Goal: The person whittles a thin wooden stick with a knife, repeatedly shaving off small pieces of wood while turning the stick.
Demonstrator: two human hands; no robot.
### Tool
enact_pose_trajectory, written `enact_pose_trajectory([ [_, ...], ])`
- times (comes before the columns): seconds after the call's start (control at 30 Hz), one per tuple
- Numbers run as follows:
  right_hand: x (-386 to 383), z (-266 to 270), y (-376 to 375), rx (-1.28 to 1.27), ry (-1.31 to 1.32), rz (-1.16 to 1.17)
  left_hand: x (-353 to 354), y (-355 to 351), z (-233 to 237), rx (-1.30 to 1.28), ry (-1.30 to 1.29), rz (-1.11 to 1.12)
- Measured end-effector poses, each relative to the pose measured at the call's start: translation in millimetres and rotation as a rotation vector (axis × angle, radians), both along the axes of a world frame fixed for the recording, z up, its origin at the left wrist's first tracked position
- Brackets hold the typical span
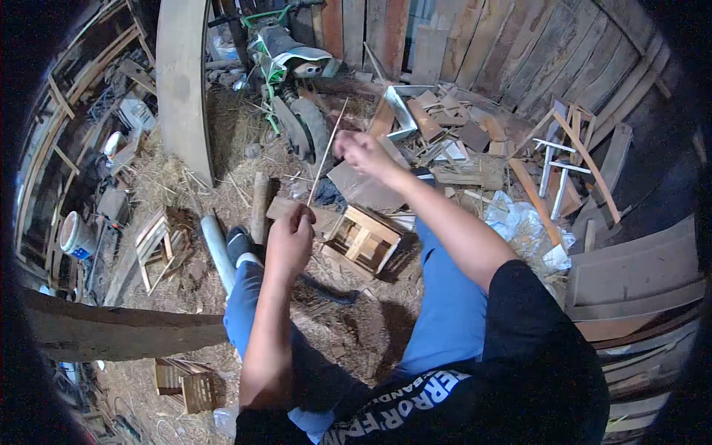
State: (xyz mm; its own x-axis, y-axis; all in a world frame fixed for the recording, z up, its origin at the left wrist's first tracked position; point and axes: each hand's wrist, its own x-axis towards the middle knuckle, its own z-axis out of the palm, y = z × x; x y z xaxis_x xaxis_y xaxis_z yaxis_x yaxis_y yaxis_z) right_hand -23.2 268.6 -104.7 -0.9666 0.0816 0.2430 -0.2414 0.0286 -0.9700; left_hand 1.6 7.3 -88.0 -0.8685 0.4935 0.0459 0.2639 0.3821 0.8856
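My left hand [291, 236] pinches the lower end of a thin, pale wooden stick [327, 152] that rises up and to the right. My right hand [361, 150] is closed, raised beside the stick's upper part; whether it touches the stick I cannot tell. Below and between both hands a small wooden slat crate [365, 241] lies on the straw-covered ground. My legs in blue trousers stretch forward on either side of it.
A green bicycle [289, 67] leans at the back. Scrap wood pieces [452, 133] are piled to the right, with plank walls behind. A thick wooden post [182, 81] stands left, a white bucket [74, 236] far left, small wooden frames [156, 245] nearby.
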Motion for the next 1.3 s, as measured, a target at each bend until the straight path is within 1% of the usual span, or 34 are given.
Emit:
enact_pose_trajectory([
  [0.03,-1.2,4.0,-10.8,-0.026,0.002,-0.080,-2.6,1.4,-7.4,0.017,-0.013,-0.016],
  [0.07,0.6,9.6,-14.2,-0.049,-0.014,-0.109,-5.8,3.1,-14.1,0.035,-0.023,-0.030],
  [0.1,1.5,12.6,-16.3,-0.072,-0.029,-0.139,-2.9,4.8,-10.4,0.041,-0.103,-0.013],
  [0.2,3.1,13.6,-14.5,-0.130,-0.155,-0.086,4.0,8.7,4.8,-0.003,-0.169,-0.013],
  [0.23,4.2,14.0,-13.6,-0.145,-0.196,-0.084,8.1,8.7,19.8,-0.023,-0.200,-0.040],
  [0.33,5.4,11.7,-7.1,-0.212,-0.243,-0.031,-0.3,17.3,6.6,0.004,-0.174,-0.066],
  [0.43,7.7,12.0,-3.4,-0.258,-0.262,-0.012,2.0,28.0,7.8,0.105,-0.316,-0.053],
  [0.53,15.3,21.3,-8.6,-0.236,-0.274,0.012,0.3,38.9,6.2,0.242,-0.253,-0.065],
  [0.57,17.1,25.1,-10.7,-0.221,-0.276,0.026,-0.1,42.2,6.3,0.267,-0.298,-0.046],
  [0.63,9.6,13.4,-6.8,0.084,-0.119,-0.011,-0.8,47.2,7.0,0.314,-0.389,-0.012],
  [0.67,5.0,5.3,-1.9,0.235,-0.039,-0.032,-2.1,47.4,5.6,0.329,-0.377,0.007],
  [0.7,-0.3,-5.7,8.6,0.273,-0.079,0.003,-3.4,48.0,3.7,0.343,-0.366,0.023],
  [0.8,3.0,-22.1,3.1,0.609,0.049,-0.104,-14.7,48.3,-11.4,0.372,-0.287,0.049],
  [0.83,12.8,-4.4,-3.1,0.800,0.006,-0.090,-17.8,47.3,-12.7,0.379,-0.251,0.056],
  [0.93,19.8,10.8,-13.4,0.971,0.083,0.007,-19.0,43.8,-9.5,0.334,-0.201,0.097],
  [0.97,21.9,12.2,-16.2,1.027,0.191,-0.100,-18.2,41.7,-7.4,0.339,-0.217,0.089],
  [1.03,21.8,22.9,-16.5,0.956,0.092,-0.169,-11.0,37.3,5.8,0.350,-0.254,0.072],
  [1.07,22.4,26.4,-15.9,0.922,0.043,-0.205,-9.4,36.0,4.7,0.327,-0.207,0.060],
  [1.1,22.7,22.3,-17.0,0.960,0.085,-0.238,-8.4,33.7,3.8,0.303,-0.158,0.047],
  [1.17,23.6,7.5,-18.4,1.006,0.185,-0.146,-10.7,32.4,4.7,0.296,-0.064,0.029],
  [1.2,26.1,9.0,-24.9,1.026,0.234,-0.093,-10.4,32.4,2.5,0.312,-0.029,0.030],
  [1.23,26.4,14.7,-22.6,1.040,0.170,-0.086,-7.6,31.5,-2.6,0.324,-0.002,0.028],
  [1.27,24.8,19.9,-22.5,1.122,0.165,-0.124,-9.7,31.8,-8.0,0.335,-0.053,0.038],
  [1.3,21.6,15.9,-26.7,1.097,0.181,-0.161,-19.2,34.1,-12.1,0.350,-0.099,0.049],
])
